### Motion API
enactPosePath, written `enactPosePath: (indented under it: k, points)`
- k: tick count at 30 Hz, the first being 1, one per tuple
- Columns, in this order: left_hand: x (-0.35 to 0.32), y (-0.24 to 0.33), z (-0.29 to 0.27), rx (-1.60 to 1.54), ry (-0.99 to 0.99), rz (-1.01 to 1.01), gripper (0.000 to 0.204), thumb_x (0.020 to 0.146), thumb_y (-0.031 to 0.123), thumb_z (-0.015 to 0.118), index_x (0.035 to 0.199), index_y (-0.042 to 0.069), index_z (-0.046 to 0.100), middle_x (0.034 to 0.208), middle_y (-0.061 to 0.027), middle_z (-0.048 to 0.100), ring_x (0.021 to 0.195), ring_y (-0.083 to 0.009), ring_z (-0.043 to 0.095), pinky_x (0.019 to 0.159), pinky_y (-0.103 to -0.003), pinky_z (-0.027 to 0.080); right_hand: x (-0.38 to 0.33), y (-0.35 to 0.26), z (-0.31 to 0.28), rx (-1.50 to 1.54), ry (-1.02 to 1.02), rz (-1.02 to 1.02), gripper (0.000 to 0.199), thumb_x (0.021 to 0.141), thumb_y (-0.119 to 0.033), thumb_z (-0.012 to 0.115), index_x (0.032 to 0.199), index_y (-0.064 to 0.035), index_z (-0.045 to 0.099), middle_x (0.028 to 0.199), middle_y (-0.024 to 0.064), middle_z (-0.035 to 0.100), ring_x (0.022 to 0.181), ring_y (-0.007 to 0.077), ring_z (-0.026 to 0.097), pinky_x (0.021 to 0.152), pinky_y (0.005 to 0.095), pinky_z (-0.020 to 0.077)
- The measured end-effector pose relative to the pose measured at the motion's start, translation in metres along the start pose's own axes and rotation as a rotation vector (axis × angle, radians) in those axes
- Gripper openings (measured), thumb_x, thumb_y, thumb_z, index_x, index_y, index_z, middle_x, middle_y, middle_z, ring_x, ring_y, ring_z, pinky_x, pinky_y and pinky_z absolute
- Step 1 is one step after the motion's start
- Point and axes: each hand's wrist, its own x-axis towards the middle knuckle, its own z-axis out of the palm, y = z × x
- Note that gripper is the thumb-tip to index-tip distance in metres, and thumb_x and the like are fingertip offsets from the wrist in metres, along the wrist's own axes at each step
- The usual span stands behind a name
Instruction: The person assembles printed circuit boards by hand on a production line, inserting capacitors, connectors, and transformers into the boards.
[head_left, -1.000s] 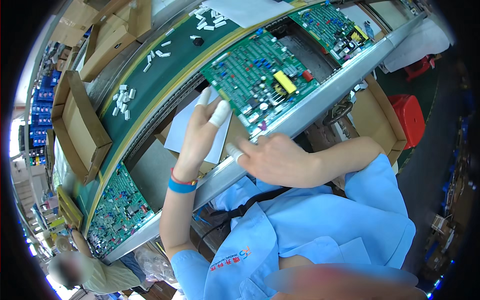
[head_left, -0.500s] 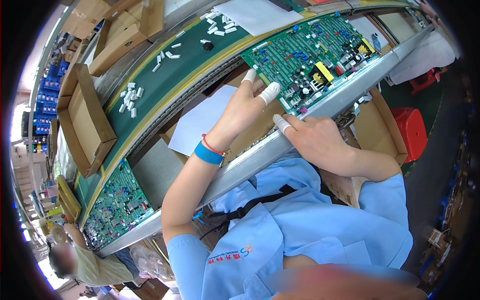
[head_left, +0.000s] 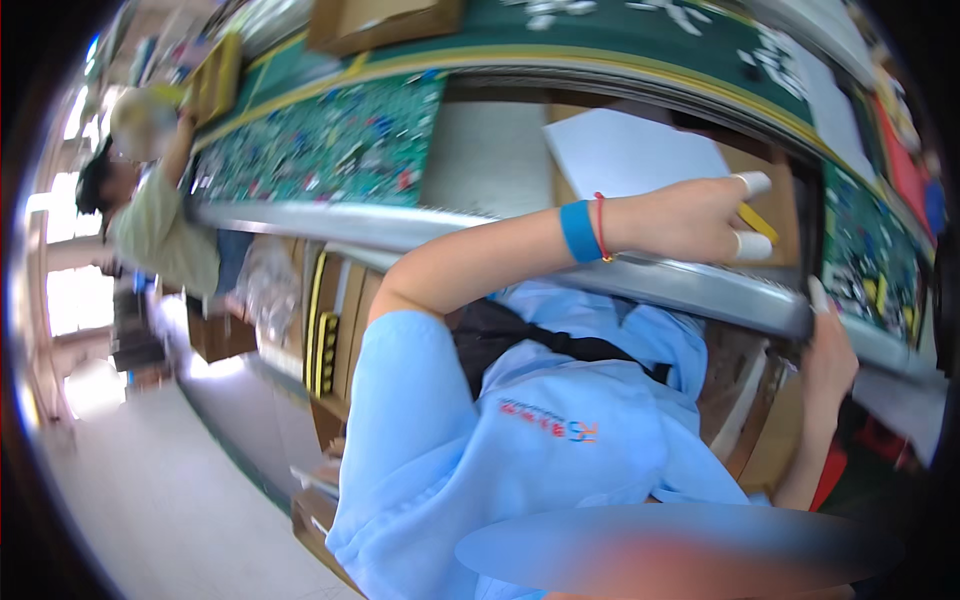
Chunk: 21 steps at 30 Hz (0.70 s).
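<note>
1. Right hand (head_left: 828, 352) at the metal rail (head_left: 640, 278), fingers loosely apart, holding nothing, fingertip near the green populated circuit board (head_left: 868, 262).
2. Left hand (head_left: 700, 215) curled shut on a small yellow part (head_left: 757, 222), over the brown cardboard box (head_left: 775, 190).
3. Board beyond the rail, at right: likely stiff, light, fragile; best gripped by bare edges.

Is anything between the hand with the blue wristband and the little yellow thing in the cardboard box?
Nothing visible stands in the way. The left hand with the blue wristband already has its capped fingers right at the small yellow part over the brown cardboard box, though the picture is blurred.
</note>
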Motion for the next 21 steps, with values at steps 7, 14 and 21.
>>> enactPosePath:
  k: [7,14,21]
  points:
    - [-0.109,-0.025,-0.071,0.586,0.65,0.254,0.053,0.086,0.02,0.068,0.134,0.005,0.052,0.122,-0.0176,0.061,0.108,-0.0289,0.062,0.091,-0.037,0.049,-0.005,0.071,0.027,-0.075,0.015,0.124,0.069,0.083,0.008,0.039,0.142,-0.0265,0.047,0.124,0.0148,0.061,0.106,0.032,0.062,0.082,0.0395,0.0496]
    - [-0.22,-0.083,-0.18,1.303,1.233,-0.313,0.037,0.086,0.025,0.067,0.115,0.003,0.066,0.091,-0.0143,0.07,0.091,-0.032,0.065,0.094,-0.049,0.038,-0.026,0.186,0.079,-0.191,0.061,0.222,0.054,0.085,0.002,0.046,0.134,-0.02,0.053,0.117,0.0141,0.064,0.099,0.0352,0.063,0.078,0.0451,0.051]
    - [-0.245,-0.141,-0.209,1.427,1.138,-0.671,0.039,0.091,0.037,0.06,0.099,0.0,0.069,0.084,-0.0148,0.071,0.094,-0.0315,0.064,0.101,-0.052,0.028,-0.029,0.232,0.08,-0.218,0.134,0.369,0.038,0.087,-0.001,0.047,0.123,-0.0084,0.056,0.117,0.0167,0.063,0.103,0.0374,0.061,0.082,0.0469,0.0492]
